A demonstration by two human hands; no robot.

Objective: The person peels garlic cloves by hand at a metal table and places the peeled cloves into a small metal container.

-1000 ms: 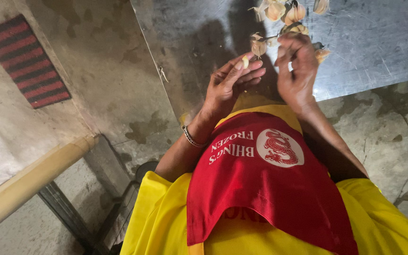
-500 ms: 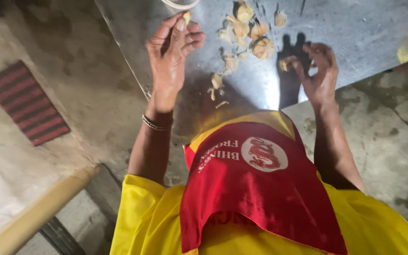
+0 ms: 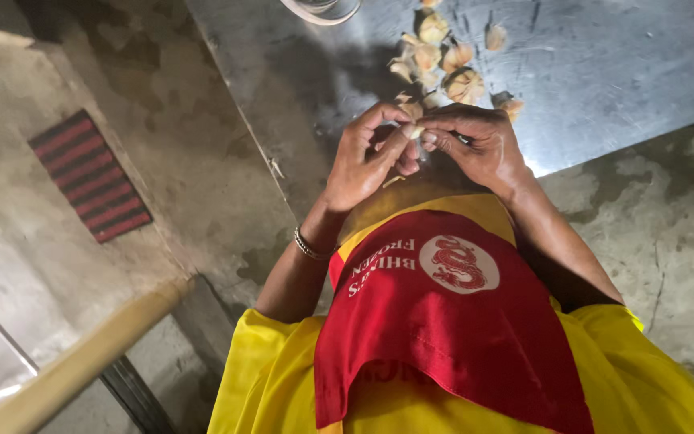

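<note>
Both hands, left hand (image 3: 363, 161) and right hand (image 3: 475, 145), pinch one small garlic clove (image 3: 414, 129) between their fingertips above the metal surface (image 3: 604, 72); light, firm and papery-skinned, it seems best gripped at its ends, near loose garlic pieces (image 3: 443, 60).

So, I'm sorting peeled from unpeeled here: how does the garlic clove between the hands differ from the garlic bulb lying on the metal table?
The garlic clove is one small, pale piece; the garlic bulb is bigger, round, and wrapped in papery, brownish skin. The clove is pinched between the fingertips of the left hand and the right hand; the bulb lies untouched on the metal table among loose skins. Both are garlic.
</note>
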